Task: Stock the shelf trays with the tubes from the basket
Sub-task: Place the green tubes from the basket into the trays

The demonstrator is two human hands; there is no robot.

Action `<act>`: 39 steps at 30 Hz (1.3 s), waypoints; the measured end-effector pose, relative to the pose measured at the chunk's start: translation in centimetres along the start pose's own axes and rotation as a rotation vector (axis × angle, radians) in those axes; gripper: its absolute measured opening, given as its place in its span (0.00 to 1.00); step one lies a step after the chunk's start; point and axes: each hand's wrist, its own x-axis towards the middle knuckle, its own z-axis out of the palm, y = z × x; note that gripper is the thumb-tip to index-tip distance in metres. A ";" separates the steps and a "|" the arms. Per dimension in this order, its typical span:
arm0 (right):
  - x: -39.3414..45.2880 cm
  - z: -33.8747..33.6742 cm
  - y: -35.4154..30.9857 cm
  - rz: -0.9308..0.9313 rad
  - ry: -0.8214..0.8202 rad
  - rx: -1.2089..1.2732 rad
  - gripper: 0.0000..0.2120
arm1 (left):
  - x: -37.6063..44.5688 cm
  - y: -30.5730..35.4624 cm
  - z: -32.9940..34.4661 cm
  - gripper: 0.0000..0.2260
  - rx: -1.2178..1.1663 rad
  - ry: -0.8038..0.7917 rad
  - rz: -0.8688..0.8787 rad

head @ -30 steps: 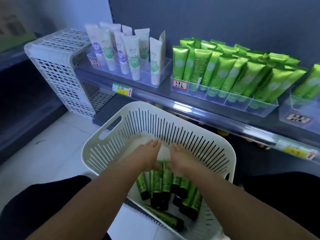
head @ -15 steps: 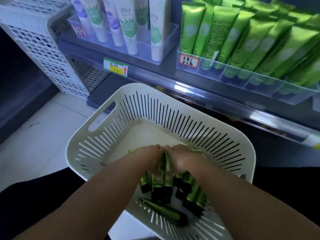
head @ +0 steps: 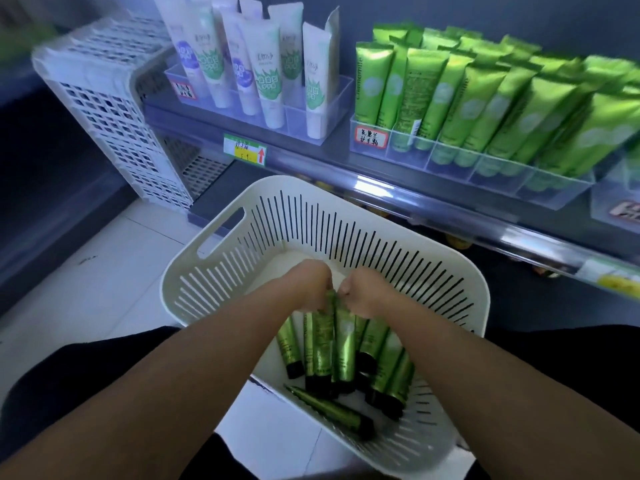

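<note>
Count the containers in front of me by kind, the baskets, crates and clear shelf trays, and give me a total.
Slotted basket: 1
Lattice crate: 1
Clear shelf trays: 3, namely the tray of white tubes, the tray of green tubes and a tray cut off at the right edge
Total: 5
</note>
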 end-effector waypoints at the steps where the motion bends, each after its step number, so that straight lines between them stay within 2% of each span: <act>1: -0.7 -0.8 -0.1 -0.015 0.040 -0.007 0.10 | -0.6 0.4 -0.7 0.10 -0.010 0.041 0.010; 5: -4.1 -4.4 -0.4 -0.151 0.246 -0.087 0.10 | -3.3 2.2 -3.7 0.10 0.006 0.243 0.081; 7: -5.8 -6.5 -0.1 -0.163 0.360 -0.066 0.08 | -4.5 3.2 -5.2 0.09 -0.021 0.349 0.107; 15: -15.4 -15.0 1.6 -0.172 0.751 0.181 0.07 | -8.8 10.2 -11.6 0.03 -0.155 0.666 0.273; 22: -22.0 -21.5 6.5 -0.122 0.958 0.156 0.08 | -10.2 19.2 -16.2 0.07 -0.193 0.767 0.447; 29: -26.6 -26.7 14.2 0.073 1.059 0.070 0.10 | -8.9 29.5 -17.8 0.07 -0.153 0.800 0.586; 39: -25.5 -32.7 24.2 0.165 1.245 -0.016 0.09 | -2.7 40.2 -20.5 0.08 -0.109 0.808 0.628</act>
